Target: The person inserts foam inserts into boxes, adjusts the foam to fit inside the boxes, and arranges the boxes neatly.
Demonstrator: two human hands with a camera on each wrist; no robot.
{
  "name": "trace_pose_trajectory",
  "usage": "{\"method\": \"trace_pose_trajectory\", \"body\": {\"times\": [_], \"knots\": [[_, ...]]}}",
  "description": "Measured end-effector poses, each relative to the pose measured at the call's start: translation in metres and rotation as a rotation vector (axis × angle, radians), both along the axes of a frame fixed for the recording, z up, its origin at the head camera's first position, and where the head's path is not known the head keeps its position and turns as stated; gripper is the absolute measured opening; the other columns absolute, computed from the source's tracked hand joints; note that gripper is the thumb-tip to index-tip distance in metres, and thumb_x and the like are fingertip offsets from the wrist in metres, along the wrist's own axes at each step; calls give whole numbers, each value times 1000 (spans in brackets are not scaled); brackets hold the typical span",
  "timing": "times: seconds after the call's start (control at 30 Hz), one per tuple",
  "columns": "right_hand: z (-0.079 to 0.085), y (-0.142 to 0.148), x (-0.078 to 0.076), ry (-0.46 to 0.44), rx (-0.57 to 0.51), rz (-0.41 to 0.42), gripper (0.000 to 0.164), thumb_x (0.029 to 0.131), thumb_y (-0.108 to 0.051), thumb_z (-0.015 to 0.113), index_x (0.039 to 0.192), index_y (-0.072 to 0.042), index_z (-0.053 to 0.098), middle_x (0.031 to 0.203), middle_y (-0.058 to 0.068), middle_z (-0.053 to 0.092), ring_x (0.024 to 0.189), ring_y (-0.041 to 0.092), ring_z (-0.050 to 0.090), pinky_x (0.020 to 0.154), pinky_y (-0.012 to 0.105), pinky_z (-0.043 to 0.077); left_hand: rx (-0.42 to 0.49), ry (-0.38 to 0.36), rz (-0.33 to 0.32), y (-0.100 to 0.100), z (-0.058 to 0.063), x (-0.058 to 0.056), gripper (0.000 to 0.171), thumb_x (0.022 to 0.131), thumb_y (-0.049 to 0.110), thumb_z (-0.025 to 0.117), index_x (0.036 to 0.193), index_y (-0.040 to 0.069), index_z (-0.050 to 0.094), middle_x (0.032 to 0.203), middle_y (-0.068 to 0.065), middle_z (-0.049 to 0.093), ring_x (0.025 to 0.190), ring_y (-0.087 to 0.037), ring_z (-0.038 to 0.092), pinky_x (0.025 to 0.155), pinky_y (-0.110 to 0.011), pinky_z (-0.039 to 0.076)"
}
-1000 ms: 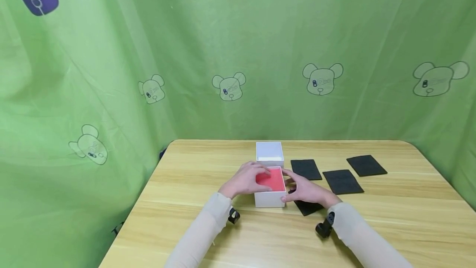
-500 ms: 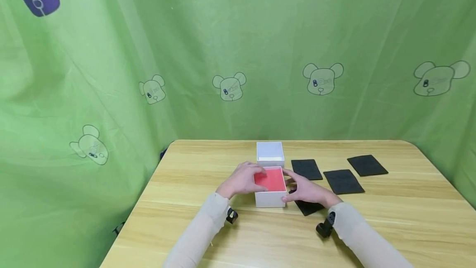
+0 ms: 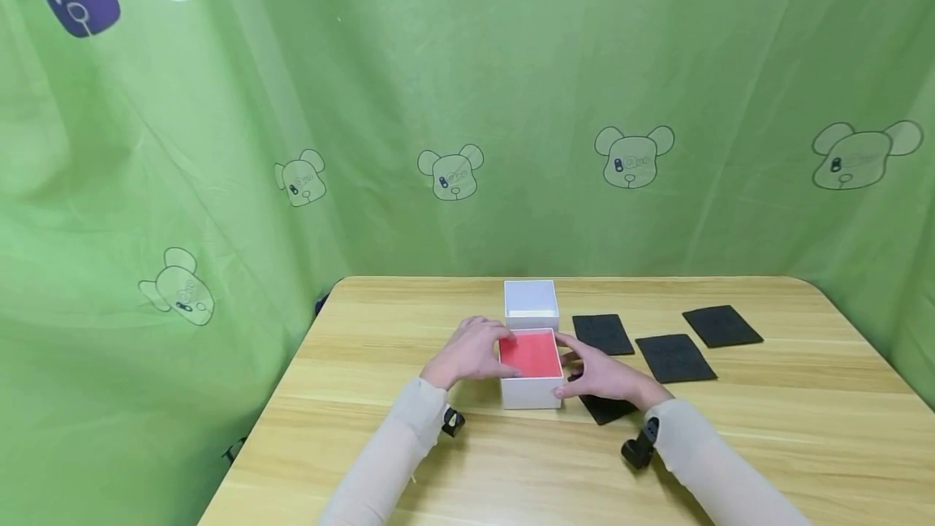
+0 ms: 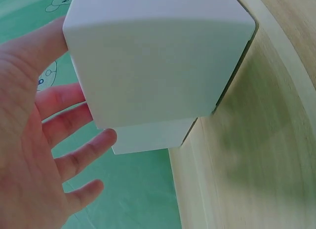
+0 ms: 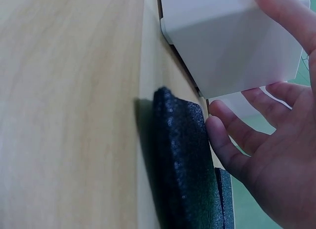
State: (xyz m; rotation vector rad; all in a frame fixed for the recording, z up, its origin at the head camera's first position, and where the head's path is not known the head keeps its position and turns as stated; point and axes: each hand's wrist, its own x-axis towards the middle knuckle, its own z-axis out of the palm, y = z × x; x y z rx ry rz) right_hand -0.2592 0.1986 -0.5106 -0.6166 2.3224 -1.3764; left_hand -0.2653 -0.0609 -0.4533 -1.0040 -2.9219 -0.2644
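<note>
A white box (image 3: 531, 394) with an open top stands on the table, and a flat red sheet (image 3: 532, 354) fills its inside below the rim. My left hand (image 3: 473, 351) lies over the box's left rim, thumb and fingers spread and reaching above the red sheet. In the left wrist view its ring and little fingers stand free of the box. My right hand (image 3: 601, 372) holds the box's right side, thumb at the near corner and fingers around the far one. Under that hand lies a black foam sheet (image 3: 608, 410), partly hidden.
Directly behind the box stands a second white open box (image 3: 532, 321), perhaps its lid. Several black foam sheets lie to the right: one near that box (image 3: 602, 334), another foam sheet (image 3: 675, 358) and a farther foam sheet (image 3: 721, 325). A green curtain (image 3: 467, 63) hangs behind the wooden table (image 3: 351, 347).
My left hand has drawn slightly leftward, uncovering more of the red sheet. The right hand and the box stay in place.
</note>
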Motion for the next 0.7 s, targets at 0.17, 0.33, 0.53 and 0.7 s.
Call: {"method": "trace_pose_trajectory", "body": {"times": [0.17,0.33,0.53,0.7], "knots": [[1,0,0,-1,3,-1,103,76,-28,80,152,-12,13,139,21,39,121,35,45,95,47,45,-1,0,5,-1,0,-1,55,73,58,72,115,22,66,114,10,63,109,-13,50,104,-36,32],[0,0,-1,5,2,8,103,77,-27,80,152,-11,12,138,22,39,121,36,45,95,47,45,-8,7,29,-2,2,1,57,72,62,71,113,23,66,115,9,62,110,-14,49,108,-39,27],[0,1,-1,6,7,10,103,76,-29,80,152,-11,12,139,22,39,121,36,45,94,46,45,-29,-4,25,-2,6,2,56,72,62,70,113,23,66,113,9,62,108,-14,50,107,-40,28],[0,1,-1,4,9,10,104,76,-29,80,152,-11,12,138,21,41,121,36,45,95,45,45,96,-65,-4,-6,4,-5,41,81,52,68,108,20,67,104,10,64,101,-16,54,98,-35,38]]}}
